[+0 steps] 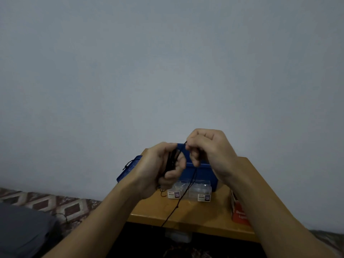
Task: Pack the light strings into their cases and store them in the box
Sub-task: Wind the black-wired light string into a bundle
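Both hands are raised over a small wooden table (pixel 195 218). My left hand (pixel 158 166) grips a coiled bundle of a black light string (pixel 172 159). My right hand (pixel 206 148) pinches the same wire just above the bundle. From the hands a loose end of the wire hangs down past the table's front edge. Behind the hands stands a blue box (pixel 202 172), partly hidden, with its blue lid (pixel 128 170) lying to the left. Two clear plastic cases (pixel 189 191) with small labels sit side by side in front of the box.
A red and white carton (pixel 240 211) stands at the table's right side. A patterned rug (pixel 54 203) covers the floor on the left, with a dark grey cushion (pixel 22 228) and another dark wire on it. A plain wall fills the background.
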The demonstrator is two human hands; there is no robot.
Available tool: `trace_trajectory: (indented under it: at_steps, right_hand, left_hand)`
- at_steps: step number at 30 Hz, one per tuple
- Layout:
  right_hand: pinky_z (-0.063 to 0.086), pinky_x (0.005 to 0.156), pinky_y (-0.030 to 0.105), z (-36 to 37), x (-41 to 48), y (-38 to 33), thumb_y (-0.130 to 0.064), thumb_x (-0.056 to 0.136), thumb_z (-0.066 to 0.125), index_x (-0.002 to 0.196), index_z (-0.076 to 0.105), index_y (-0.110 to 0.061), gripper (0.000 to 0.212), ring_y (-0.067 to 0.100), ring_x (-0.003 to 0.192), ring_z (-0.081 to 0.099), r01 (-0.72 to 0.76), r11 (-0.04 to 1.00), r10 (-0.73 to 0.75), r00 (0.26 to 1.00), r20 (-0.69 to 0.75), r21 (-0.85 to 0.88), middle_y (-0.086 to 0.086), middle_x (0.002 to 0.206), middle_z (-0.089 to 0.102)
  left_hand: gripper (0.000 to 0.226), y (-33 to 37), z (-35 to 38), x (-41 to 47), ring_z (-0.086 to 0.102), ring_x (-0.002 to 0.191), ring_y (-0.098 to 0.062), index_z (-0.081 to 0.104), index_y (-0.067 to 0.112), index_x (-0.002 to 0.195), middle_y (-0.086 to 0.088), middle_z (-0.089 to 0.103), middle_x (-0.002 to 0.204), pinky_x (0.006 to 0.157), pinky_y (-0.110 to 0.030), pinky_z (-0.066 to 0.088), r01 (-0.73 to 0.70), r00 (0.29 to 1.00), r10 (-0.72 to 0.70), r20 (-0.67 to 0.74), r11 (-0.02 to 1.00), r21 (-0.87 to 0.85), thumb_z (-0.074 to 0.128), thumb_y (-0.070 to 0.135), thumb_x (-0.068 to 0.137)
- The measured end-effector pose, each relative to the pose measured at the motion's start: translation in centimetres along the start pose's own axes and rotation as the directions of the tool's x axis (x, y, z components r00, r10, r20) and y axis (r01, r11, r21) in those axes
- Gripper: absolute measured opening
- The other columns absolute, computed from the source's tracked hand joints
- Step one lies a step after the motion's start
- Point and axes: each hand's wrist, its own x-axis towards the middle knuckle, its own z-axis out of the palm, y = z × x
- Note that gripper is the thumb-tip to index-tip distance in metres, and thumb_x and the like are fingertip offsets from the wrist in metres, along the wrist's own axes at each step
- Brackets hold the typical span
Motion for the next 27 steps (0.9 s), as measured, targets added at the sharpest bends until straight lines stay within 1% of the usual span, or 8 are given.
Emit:
trace_trajectory:
  at_steps: [4,9,14,16,20,23,25,27]
  right_hand:
    - [0.045,0.049,0.026,-0.2,0.2,0.2,-0.019,0.082,0.056,0.058,0.059,-0.014,0.024,0.020,0.049,0.049,0.041,0.997,-0.039,0.999,0.030,-0.070,0.001,0.048,0.050]
    - [0.045,0.059,0.023,-0.5,0.1,1.5,-0.019,0.090,0.060,0.062,0.065,-0.023,0.028,0.011,0.058,0.049,-0.023,0.998,0.016,0.994,0.104,0.066,-0.005,0.058,0.053]
    - [0.044,0.063,0.030,0.0,-0.7,3.6,-0.026,0.090,0.059,0.077,0.069,-0.021,0.018,0.019,0.069,0.052,-0.139,0.980,0.112,0.977,0.180,0.142,0.007,0.077,0.060]
    - [0.044,0.069,0.039,0.3,-1.1,4.3,-0.031,0.093,0.055,0.081,0.069,-0.014,0.025,0.029,0.076,0.051,-0.149,0.976,0.116,0.973,0.198,0.161,0.015,0.082,0.059]
    - [0.047,0.084,0.058,0.6,-1.7,5.0,-0.038,0.092,0.053,0.087,0.074,-0.013,0.033,0.037,0.088,0.057,-0.204,0.970,0.177,0.965,0.192,0.132,0.016,0.089,0.066]
    - [0.054,0.086,0.057,0.7,-2.2,4.8,-0.057,0.085,0.068,0.089,0.076,-0.020,0.039,0.045,0.086,0.063,-0.193,0.979,0.175,0.963,0.206,0.072,0.016,0.089,0.073]
    - [0.052,0.091,0.061,0.8,-2.5,5.0,-0.049,0.094,0.064,0.105,0.072,-0.012,0.039,0.045,0.093,0.065,-0.235,0.972,0.235,0.945,0.229,-0.032,0.025,0.101,0.070]
    - [0.048,0.100,0.062,0.8,-2.6,5.4,-0.035,0.103,0.057,0.110,0.069,-0.006,0.032,0.031,0.100,0.069,-0.289,0.942,0.326,0.908,0.264,-0.168,0.017,0.105,0.073]
  left_hand:
    - [0.058,-0.1,-0.4,0.0,0.026,0.035,-0.015,0.038,0.011,0.061,-0.005,0.038,0.046,0.041,-0.029,0.018,0.082,0.962,-0.053,0.267,0.992,-0.099,0.027,0.053,0.099]
    - [0.061,0.1,-0.3,0.2,0.023,0.034,-0.013,0.044,0.010,0.060,-0.001,0.032,0.044,0.038,-0.028,0.017,0.143,0.868,0.012,0.496,0.951,-0.275,0.030,0.053,0.101]
    - [0.062,0.3,0.0,0.1,0.020,0.031,-0.011,0.038,0.013,0.055,0.000,0.032,0.041,0.035,-0.025,0.011,0.222,0.770,0.023,0.638,0.927,-0.302,0.032,0.053,0.102]
    - [0.063,0.2,0.3,0.0,0.028,0.032,-0.013,0.048,0.009,0.059,-0.002,0.044,0.043,0.035,-0.026,0.016,0.166,0.795,0.056,0.604,0.938,-0.305,0.030,0.050,0.104]
    - [0.061,0.2,0.4,0.1,0.057,0.049,-0.020,0.063,-0.001,0.084,-0.013,0.061,0.064,0.050,-0.027,0.047,0.074,0.874,0.140,0.466,0.908,-0.412,0.028,0.045,0.104]
    - [0.064,0.9,0.9,-0.1,0.066,0.065,-0.025,0.070,-0.003,0.109,-0.015,0.071,0.080,0.063,-0.033,0.055,-0.035,0.938,0.176,0.298,0.905,-0.425,0.030,0.047,0.103]
    - [0.063,1.3,1.6,-0.2,0.069,0.069,-0.025,0.070,-0.002,0.117,-0.012,0.073,0.084,0.064,-0.032,0.056,-0.119,0.975,0.188,0.120,0.894,-0.433,0.031,0.045,0.102]
    - [0.060,1.7,2.1,-0.2,0.071,0.078,-0.025,0.063,-0.002,0.125,-0.010,0.075,0.089,0.069,-0.032,0.057,-0.188,0.978,0.206,-0.010,0.870,-0.456,0.027,0.042,0.105]
